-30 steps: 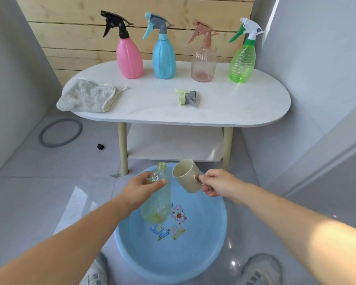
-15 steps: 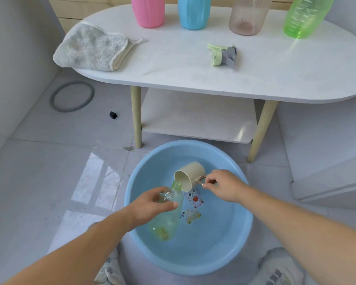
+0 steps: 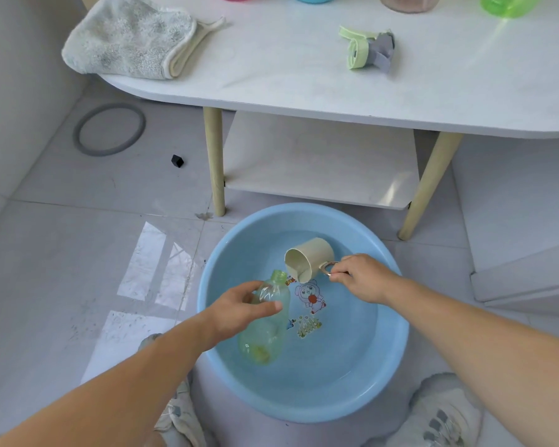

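Over the blue basin [image 3: 397, 350], bottle [image 3: 268, 317] and cup [image 3: 309, 258] in hand.

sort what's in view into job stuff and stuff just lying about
In the job: bottle in the left hand; cup in the right hand; basin under both.
Lying about: cloth and spray head on the table; ring and black block on the floor.

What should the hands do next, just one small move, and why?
Probably dip the cup into the water in the basin to scoop some. The right hand holds it by the handle, tipped sideways and seemingly empty, while the left hand holds the open bottle beside it, ready for filling.
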Available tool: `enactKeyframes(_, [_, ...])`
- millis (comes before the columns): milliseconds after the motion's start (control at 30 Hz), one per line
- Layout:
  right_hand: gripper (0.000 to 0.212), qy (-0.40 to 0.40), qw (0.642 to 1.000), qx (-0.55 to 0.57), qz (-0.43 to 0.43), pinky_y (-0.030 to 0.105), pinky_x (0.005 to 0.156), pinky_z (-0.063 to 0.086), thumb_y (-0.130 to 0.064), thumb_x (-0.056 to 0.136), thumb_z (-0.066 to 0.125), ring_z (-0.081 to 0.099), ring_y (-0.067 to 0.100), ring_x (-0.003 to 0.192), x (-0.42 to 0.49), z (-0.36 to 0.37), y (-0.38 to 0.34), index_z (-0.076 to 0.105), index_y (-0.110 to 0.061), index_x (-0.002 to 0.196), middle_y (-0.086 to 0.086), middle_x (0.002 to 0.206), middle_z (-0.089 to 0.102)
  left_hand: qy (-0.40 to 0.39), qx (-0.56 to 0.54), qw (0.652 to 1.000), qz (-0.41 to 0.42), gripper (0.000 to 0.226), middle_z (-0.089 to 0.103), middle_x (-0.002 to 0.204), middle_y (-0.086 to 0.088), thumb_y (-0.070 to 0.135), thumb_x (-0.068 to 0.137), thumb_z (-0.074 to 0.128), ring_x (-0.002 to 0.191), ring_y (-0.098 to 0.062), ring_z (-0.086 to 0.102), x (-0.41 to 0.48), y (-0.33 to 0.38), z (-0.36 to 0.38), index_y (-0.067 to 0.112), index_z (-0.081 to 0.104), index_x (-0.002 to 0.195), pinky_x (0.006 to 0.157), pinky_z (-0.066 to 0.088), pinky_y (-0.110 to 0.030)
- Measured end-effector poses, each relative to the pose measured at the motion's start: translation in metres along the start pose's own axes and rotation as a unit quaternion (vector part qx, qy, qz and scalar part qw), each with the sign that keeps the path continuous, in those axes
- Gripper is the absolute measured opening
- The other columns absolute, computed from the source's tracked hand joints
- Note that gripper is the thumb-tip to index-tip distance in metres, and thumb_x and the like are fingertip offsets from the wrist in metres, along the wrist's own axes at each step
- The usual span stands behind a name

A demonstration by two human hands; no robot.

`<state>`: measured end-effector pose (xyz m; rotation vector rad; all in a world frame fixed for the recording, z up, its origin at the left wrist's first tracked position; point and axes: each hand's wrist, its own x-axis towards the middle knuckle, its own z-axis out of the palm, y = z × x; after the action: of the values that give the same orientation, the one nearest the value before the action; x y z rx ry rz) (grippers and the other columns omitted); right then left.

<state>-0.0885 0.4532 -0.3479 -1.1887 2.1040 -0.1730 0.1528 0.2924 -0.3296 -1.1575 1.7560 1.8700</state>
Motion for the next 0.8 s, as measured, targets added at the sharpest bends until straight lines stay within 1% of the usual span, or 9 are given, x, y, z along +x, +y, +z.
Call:
enactKeyframes(33, [0.031,-0.001,1.000,-0.001,0.001,0.031,0.069,0.033,-0.030,0.101,0.050,0.052,0.023,0.084,0.0001,0.0006,0.0010,0.063,-0.007,0.086,0.000,0.083,0.054,0.000,-0.002,1.000,-0.002,0.035,0.073,0.102,0.003,0.036,0.085,0.081,0.080,0.002,0.068,0.0005,-0.0006,0.0001,0.034,0.069,0.118,0.061,0.044,-0.009])
enactKeyframes(100, [0.030,-0.005,1.000,0.001,0.002,0.031,0.070,0.035,-0.030,0.101,0.049,0.053,0.023,0.086,0.0004,0.0019,0.0025,0.064,-0.007,0.088,0.001,0.085,0.055,0.001,-0.007,1.000,-0.005,0.036,0.074,0.107,-0.002,0.038,0.085,0.082,0.084,-0.002,0.069,0.0011,-0.0020,0.0002,0.033,0.069,0.118,0.064,0.045,-0.012])
enactKeyframes(200, [0.030,-0.007,1.000,0.004,0.004,0.030,0.073,0.037,-0.030,0.102,0.049,0.054,0.023,0.088,0.0001,0.0026,0.0027,0.066,-0.008,0.092,0.003,0.090,0.059,-0.001,-0.013,1.000,-0.005,0.037,0.074,0.105,-0.001,0.040,0.082,0.084,0.086,-0.005,0.070,0.0028,-0.0030,0.0003,0.033,0.070,0.117,0.066,0.046,-0.014])
enactKeyframes(300, [0.030,-0.009,1.000,0.006,0.003,0.032,0.077,0.042,-0.030,0.101,0.049,0.055,0.023,0.089,0.0001,0.0028,0.0023,0.066,-0.007,0.091,0.004,0.090,0.059,0.000,-0.017,1.000,-0.003,0.050,0.075,0.112,-0.005,0.050,0.071,0.086,0.100,-0.013,0.073,0.0038,-0.0043,-0.0003,0.035,0.071,0.116,0.078,0.049,-0.023])
enactKeyframes(400, [0.032,-0.011,1.000,0.008,0.004,0.035,0.078,0.043,-0.030,0.101,0.050,0.055,0.025,0.087,-0.0003,0.0034,0.0020,0.062,-0.007,0.084,0.003,0.085,0.055,0.004,-0.016,1.000,-0.001,0.056,0.074,0.115,-0.007,0.055,0.065,0.085,0.106,-0.017,0.072,0.0054,-0.0056,-0.0003,0.035,0.071,0.116,0.084,0.050,-0.027])
enactKeyframes(533, [0.032,-0.014,1.000,0.004,0.005,0.036,0.077,0.043,-0.030,0.101,0.049,0.054,0.026,0.086,0.0002,0.0034,-0.0012,0.061,-0.008,0.082,0.005,0.086,0.056,0.010,-0.014,1.000,0.003,0.063,0.073,0.115,-0.010,0.060,0.058,0.086,0.105,-0.020,0.072,0.0058,-0.0066,0.0009,0.035,0.071,0.114,0.086,0.051,-0.028])
enactKeyframes(667, [0.032,-0.015,1.000,0.004,0.010,0.037,0.080,0.045,-0.031,0.102,0.049,0.055,0.025,0.087,-0.0002,0.0026,-0.0031,0.062,-0.009,0.082,0.005,0.088,0.058,0.008,-0.013,1.000,0.005,0.063,0.072,0.114,-0.011,0.060,0.058,0.086,0.099,-0.016,0.072,0.0052,-0.0074,0.0005,0.035,0.071,0.114,0.084,0.050,-0.027])
enactKeyframes(767, [0.030,-0.011,1.000,0.017,0.018,0.038,0.081,0.047,-0.031,0.101,0.049,0.056,0.025,0.087,-0.0003,0.0039,-0.0036,0.066,-0.009,0.088,0.005,0.091,0.061,0.011,-0.014,1.000,0.009,0.063,0.072,0.114,-0.011,0.060,0.058,0.086,0.099,-0.014,0.072,0.0038,-0.0060,-0.0001,0.036,0.071,0.114,0.082,0.049,-0.025])
enactKeyframes(800, [0.030,0.000,0.999,0.036,0.026,0.037,0.078,0.047,-0.031,0.101,0.050,0.056,0.024,0.083,-0.0009,0.0041,-0.0040,0.066,-0.009,0.089,0.006,0.090,0.062,0.012,-0.013,1.000,0.011,0.061,0.072,0.114,-0.011,0.059,0.060,0.085,0.097,-0.013,0.072,0.0031,-0.0055,-0.0003,0.035,0.070,0.115,0.080,0.048,-0.024])
